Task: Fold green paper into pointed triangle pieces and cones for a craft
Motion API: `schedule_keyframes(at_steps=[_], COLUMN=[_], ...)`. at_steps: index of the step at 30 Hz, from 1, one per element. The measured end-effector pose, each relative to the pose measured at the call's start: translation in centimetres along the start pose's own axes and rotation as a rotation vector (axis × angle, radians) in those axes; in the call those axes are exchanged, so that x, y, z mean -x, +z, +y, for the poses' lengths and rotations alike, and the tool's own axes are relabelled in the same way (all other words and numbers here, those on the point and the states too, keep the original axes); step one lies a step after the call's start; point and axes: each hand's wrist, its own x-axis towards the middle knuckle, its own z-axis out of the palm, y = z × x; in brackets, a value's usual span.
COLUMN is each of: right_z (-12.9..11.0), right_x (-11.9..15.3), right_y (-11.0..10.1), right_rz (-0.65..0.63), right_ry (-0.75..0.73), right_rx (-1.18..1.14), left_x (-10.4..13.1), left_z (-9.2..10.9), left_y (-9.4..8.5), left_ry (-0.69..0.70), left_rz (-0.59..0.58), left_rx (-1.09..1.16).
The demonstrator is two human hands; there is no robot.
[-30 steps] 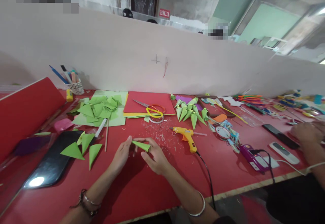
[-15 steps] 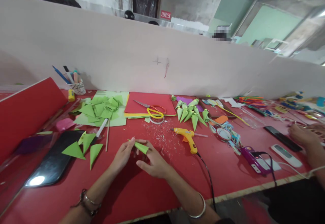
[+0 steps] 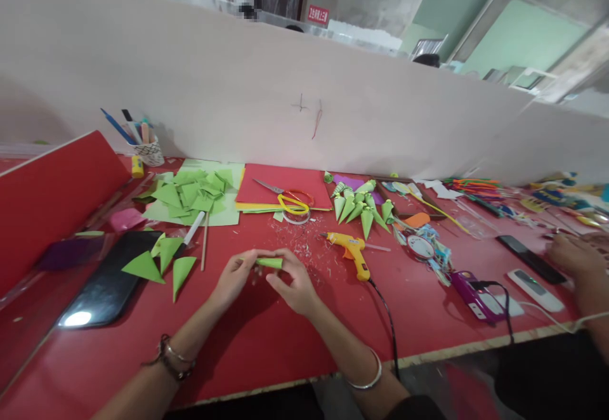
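Green paper cone (image 3: 269, 262) being pinched at 9-o'clock end by left hand (image 3: 234, 275); 3-o'clock end being met by curled right hand (image 3: 297, 285), grip unclear. Yellow glue gun (image 3: 349, 250) lying at cone's 3 o'clock. Risk judged: cone being unrolled by slackened pinch, creased by overpressing.

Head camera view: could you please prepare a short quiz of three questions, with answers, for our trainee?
1. True or false: the yellow plastic glue gun lies on the red tabletop.
2. What colour is the slim rolled paper piece between the left hand and the right hand? A. purple; B. green; C. orange.
3. Fill in "nearer to" or "farther from": the clustered green paper cones lie ____ the camera than the glue gun.
Key: 1 true; 2 B; 3 farther from.
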Motion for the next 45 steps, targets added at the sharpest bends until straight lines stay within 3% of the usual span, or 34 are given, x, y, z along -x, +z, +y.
schedule_keyframes(at_steps=[5,10,13,16,20,24,29,33,38,45], right_z=[0.2,0.5,0.0,-0.8,-1.6,-2.4,-3.6,-4.0,-4.2,-4.1], right_x=[-0.2,-0.6,-1.1,-1.4,-1.7,-1.8,-1.8,-1.8,-1.9,-1.8], right_y=[-0.1,0.3,0.4,0.2,-0.9,-1.8,-1.9,-2.2,-2.6,-2.1], right_rz=[0.046,0.190,0.203,0.222,0.263,0.191,0.116,0.071,-0.103,-0.058], right_ry=[-0.008,0.154,0.219,0.242,0.144,0.015,-0.069,-0.041,0.004,0.052], right_rx=[-0.052,-0.360,-0.488,-0.466,-0.202,0.036,0.148,0.047,-0.046,-0.175], left_x=[-0.2,0.1,0.4,0.5,0.5,0.7,1.2,1.4,2.0,2.7], left_z=[-0.3,0.7,1.4,1.6,1.4,1.8,2.4,2.7,3.2,3.0], left_y=[0.1,0.1,0.5,0.8,0.4,0.1,-0.1,-0.4,-0.4,-0.5], left_ry=[0.020,0.086,0.112,0.153,0.194,0.240,0.243,0.222,0.172,0.133], left_rz=[-0.068,0.002,0.012,0.031,0.057,0.024,-0.053,-0.024,-0.052,-0.289], left_rx=[-0.020,-0.042,-0.054,-0.125,-0.247,-0.399,-0.605,-0.501,-0.401,-0.340])
